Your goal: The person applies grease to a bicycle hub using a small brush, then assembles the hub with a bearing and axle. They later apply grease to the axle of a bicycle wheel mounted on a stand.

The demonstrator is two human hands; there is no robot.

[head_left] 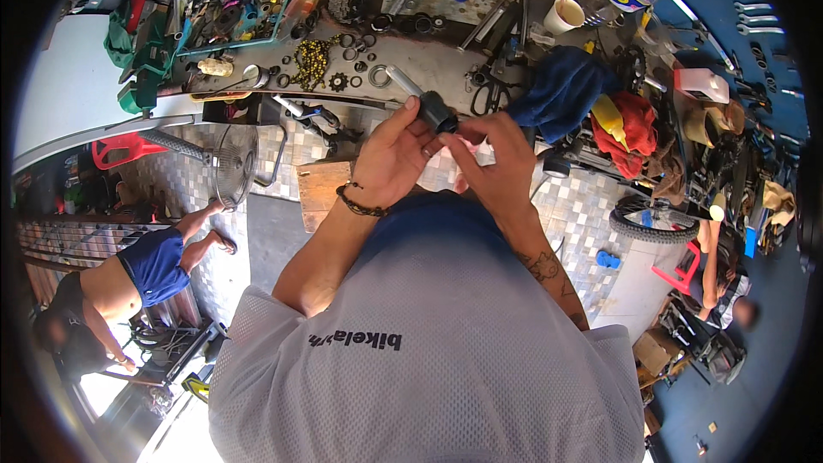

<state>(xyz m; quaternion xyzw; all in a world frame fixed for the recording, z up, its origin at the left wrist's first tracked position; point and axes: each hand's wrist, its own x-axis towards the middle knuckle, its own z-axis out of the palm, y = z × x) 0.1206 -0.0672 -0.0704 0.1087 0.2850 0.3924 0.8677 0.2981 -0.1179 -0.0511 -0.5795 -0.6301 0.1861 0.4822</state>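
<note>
Both hands meet above the near edge of the workbench [429,56], on a black cylindrical part with a silver rod [435,110]. My left hand [387,153] cradles it from the left, palm turned up, with the thumb along its side. From the right, my right hand [497,153] pinches the black lower end between thumb and fingers. The silver rod points up and left toward the bench. Its exact kind I cannot make out. On the bench beyond lie a yellow-and-black chain [312,64], a small sprocket [339,81] and several metal rings [378,76].
A tool tray [244,13] and a green vise [141,64] stand on the left. To the right are a white cup [564,14], a blue cloth [561,90], a red cloth [630,141] and a yellow bottle [608,118]. Two other people [141,279] [724,291] are at the sides.
</note>
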